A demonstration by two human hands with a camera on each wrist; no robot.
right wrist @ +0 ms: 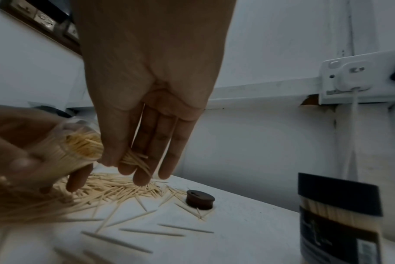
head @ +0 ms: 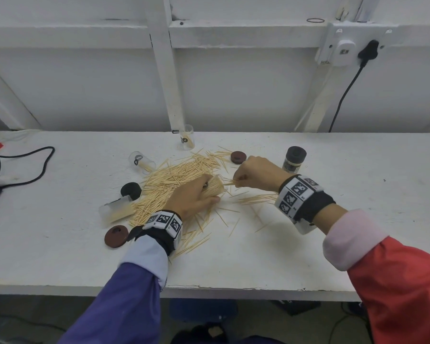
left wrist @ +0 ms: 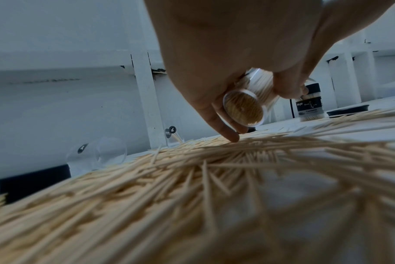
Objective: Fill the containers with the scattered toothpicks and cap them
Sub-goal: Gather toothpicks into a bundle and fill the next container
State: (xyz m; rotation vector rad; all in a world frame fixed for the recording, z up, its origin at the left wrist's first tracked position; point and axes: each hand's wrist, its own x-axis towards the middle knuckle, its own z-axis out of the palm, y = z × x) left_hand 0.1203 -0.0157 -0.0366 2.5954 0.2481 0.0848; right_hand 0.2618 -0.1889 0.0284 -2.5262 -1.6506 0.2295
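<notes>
Progress check, near edge outward. Brown cap (head: pixel 116 236) lies loose at 7 o'clock on the bench (head: pixel 283 256). At 9 o'clock, one clear container (head: pixel 114 209) lies on its side, partly filled, with a black cap (head: pixel 130 190) just beside it.

Centre: my left hand (head: pixel 191 198) grips a tilted container (left wrist: pixel 248 105), nearly packed. My right hand (head: pixel 253 177) pinches a small bundle of toothpicks (right wrist: pixel 135 159) at its mouth. The scattered pile (head: pixel 174 180) is still large.

Farther out: another brown cap (head: pixel 238 157) at 12; one capped full container (head: pixel 294 160) at 2; two near-empty containers at 10 (head: pixel 142 162) and 12 (head: pixel 187 137).

Judgement: one done, four uncapped.
</notes>
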